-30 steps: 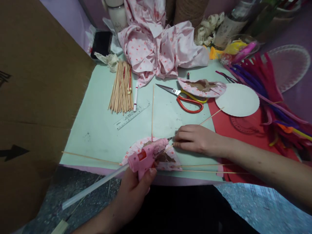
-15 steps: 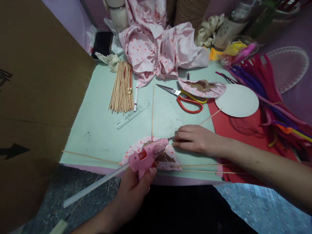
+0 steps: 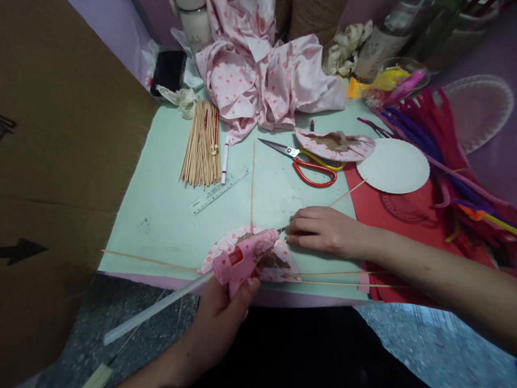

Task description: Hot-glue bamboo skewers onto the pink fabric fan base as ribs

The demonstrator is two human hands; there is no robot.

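My left hand (image 3: 228, 307) is closed around a pink glue gun (image 3: 246, 258) with a long clear glue stick out of its back. The gun lies over a pink patterned fabric piece (image 3: 214, 250) at the table's front edge, and its tip points right, toward my right hand (image 3: 319, 231). That hand is palm down on the table, fingers together at a thin wooden stick (image 3: 348, 194) that slants over the fabric piece. More sticks spread from the piece: one upward (image 3: 253, 183), one to the left (image 3: 149, 260), two to the right.
Behind lie a bundle of sticks (image 3: 202, 151), a ruler (image 3: 218, 191), a marker (image 3: 225, 161), scissors (image 3: 313, 172), a second fabric piece (image 3: 335, 146) and crumpled cloth (image 3: 278, 86). Pipe cleaners (image 3: 444, 140) and a white plate (image 3: 393, 166) are at right; cardboard (image 3: 60, 161) stands at left.
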